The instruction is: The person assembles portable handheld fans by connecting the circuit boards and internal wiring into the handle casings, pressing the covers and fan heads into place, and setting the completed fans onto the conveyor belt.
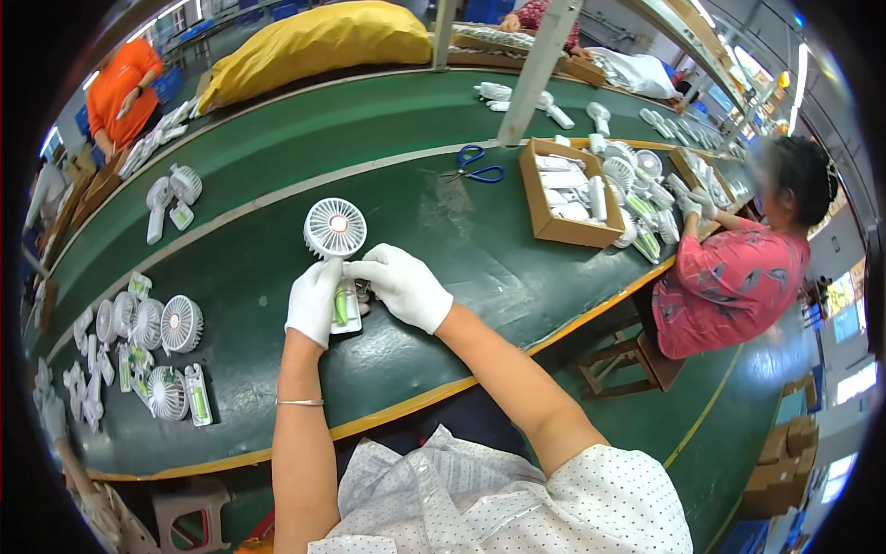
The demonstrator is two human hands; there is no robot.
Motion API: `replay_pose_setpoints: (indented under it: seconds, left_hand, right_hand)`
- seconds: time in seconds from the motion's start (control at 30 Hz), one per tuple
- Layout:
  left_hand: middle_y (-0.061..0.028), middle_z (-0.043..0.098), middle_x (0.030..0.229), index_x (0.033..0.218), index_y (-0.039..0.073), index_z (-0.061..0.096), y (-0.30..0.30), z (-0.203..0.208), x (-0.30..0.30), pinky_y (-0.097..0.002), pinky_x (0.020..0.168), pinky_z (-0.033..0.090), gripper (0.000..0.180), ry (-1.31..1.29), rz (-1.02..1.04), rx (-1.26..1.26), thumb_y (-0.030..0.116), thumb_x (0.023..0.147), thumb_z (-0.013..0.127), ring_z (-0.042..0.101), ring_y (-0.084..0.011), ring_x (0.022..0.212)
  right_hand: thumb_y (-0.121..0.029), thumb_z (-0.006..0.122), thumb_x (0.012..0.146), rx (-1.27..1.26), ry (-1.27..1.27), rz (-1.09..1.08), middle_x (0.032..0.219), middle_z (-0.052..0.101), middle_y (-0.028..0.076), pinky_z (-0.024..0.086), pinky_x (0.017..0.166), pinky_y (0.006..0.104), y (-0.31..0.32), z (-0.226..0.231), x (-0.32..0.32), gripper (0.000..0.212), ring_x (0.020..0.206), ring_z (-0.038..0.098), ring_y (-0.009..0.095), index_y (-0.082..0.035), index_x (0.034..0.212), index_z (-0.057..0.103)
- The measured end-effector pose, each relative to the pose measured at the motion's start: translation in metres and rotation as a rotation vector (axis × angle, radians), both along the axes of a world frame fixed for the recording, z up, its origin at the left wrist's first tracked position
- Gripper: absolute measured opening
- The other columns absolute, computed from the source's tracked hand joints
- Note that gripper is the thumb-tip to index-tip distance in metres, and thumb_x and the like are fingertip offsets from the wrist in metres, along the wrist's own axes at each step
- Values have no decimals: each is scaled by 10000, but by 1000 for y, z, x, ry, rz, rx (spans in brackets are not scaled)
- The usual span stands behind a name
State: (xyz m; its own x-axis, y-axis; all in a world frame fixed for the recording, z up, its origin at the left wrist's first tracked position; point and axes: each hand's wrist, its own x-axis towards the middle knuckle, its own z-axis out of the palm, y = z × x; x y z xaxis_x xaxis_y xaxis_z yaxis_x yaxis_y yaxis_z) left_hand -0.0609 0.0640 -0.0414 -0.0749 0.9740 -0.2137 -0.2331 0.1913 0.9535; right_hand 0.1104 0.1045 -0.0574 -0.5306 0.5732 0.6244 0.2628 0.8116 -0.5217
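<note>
A white handheld fan [335, 229] lies with its round grille pointing away from me and its handle toward me. The handle is open and shows a green battery [342, 307] inside. White-gloved, my left hand [314, 300] is closed around the left side of the handle, just below the fan head. My right hand [401, 282], gloved too, has its fingers pinched at the top of the handle from the right. Whatever lies between those fingertips is hidden; something small and dark shows beneath them.
Several fans and handle parts [148, 323] lie at left. Blue-handled scissors [475, 166] rest beyond my hands. A cardboard box [577, 231] of white parts stands right, beside piled fans [637, 175]. A co-worker in a red shirt [729, 286] sits at right. A green conveyor belt [323, 120] runs behind.
</note>
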Motion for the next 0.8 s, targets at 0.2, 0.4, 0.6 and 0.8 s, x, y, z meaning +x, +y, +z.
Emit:
replay_pose_setpoints:
  seconds: [0.2, 0.4, 0.6, 0.8]
  left_hand:
    - [-154, 660, 877, 1036, -48, 588, -4, 3, 6, -342, 544, 609, 352, -35, 1, -5, 297, 990, 540, 698, -238, 667]
    - [-140, 665, 832, 1037, -34, 604, -6, 2, 3, -336, 530, 597, 341, -18, 24, -34, 299, 994, 543, 687, -228, 624]
    - [-155, 675, 824, 1042, -19, 613, -3, -3, 5, -338, 549, 593, 362, -88, 19, -4, 336, 991, 566, 692, -236, 621]
    - [-155, 658, 903, 1039, -33, 596, -11, 4, 4, -370, 585, 616, 333, -97, 55, 8, 294, 992, 562, 706, -259, 690]
  right_hand:
    - [-2, 661, 801, -232, 59, -6, 910, 601, 93, 514, 728, 346, -3, -3, 3, 234, 824, 607, 258, -110, 1007, 685]
    - [38, 711, 695, 78, 141, -117, 896, 614, 84, 534, 706, 359, -6, 4, -2, 283, 827, 636, 282, -128, 924, 700]
    - [72, 624, 807, 49, 106, -161, 934, 625, 100, 539, 709, 342, -9, 12, -1, 304, 819, 648, 256, -106, 1030, 726]
    - [90, 656, 790, 12, 117, -13, 969, 636, 97, 541, 738, 310, -17, 9, -8, 323, 840, 650, 240, -87, 1052, 726]
